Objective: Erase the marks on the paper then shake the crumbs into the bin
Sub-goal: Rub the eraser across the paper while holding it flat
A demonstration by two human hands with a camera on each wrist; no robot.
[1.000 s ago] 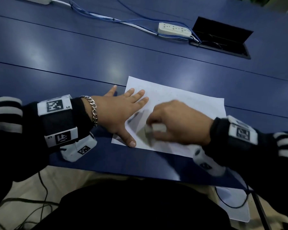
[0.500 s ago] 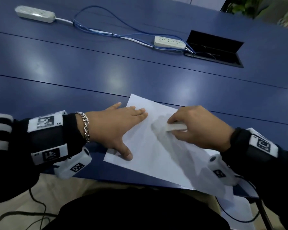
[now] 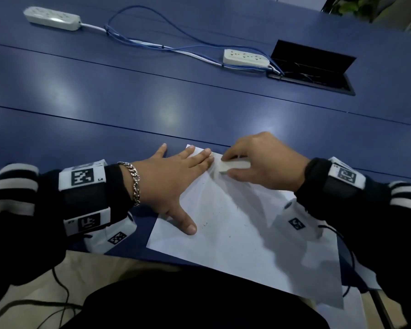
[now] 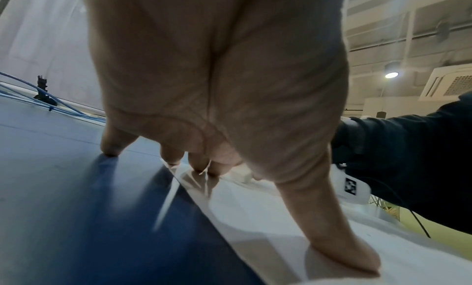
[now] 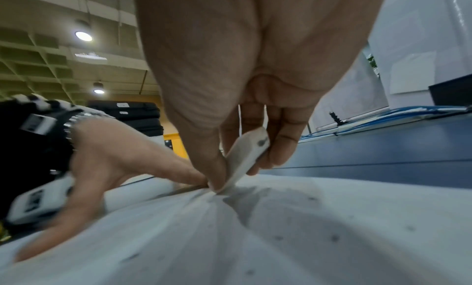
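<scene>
The left hand (image 3: 173, 184) is down flat on the paper (image 3: 237, 236), fingers straight and spread — thumb pressing near the sheet's left edge, three fingertips on its far corner, the little finger out on the blue desk (image 3: 133, 96). Holding nothing, just pinning the sheet. Over on the other side, the right hand (image 3: 266, 162) is pinching the white eraser (image 3: 235, 166) between thumb and fingers, and the right wrist view shows the eraser (image 5: 246, 158) tilted, its lower tip touching the sheet right beside the left fingertips. It's working the far corner of the paper. The paper lies at the desk's near edge, its near right corner hanging past the rim. Small dark specks (image 3: 221, 213) are scattered over the middle of the sheet, and the wrist view picks up more of them on the blurred foreground. Further back on the desk — 2 white power strips, one far left (image 3: 52, 16), one near the middle (image 3: 246, 58), joined by blue cables (image 3: 152, 43) running to an open cable hatch (image 3: 313, 72). The bin is out of sight.
</scene>
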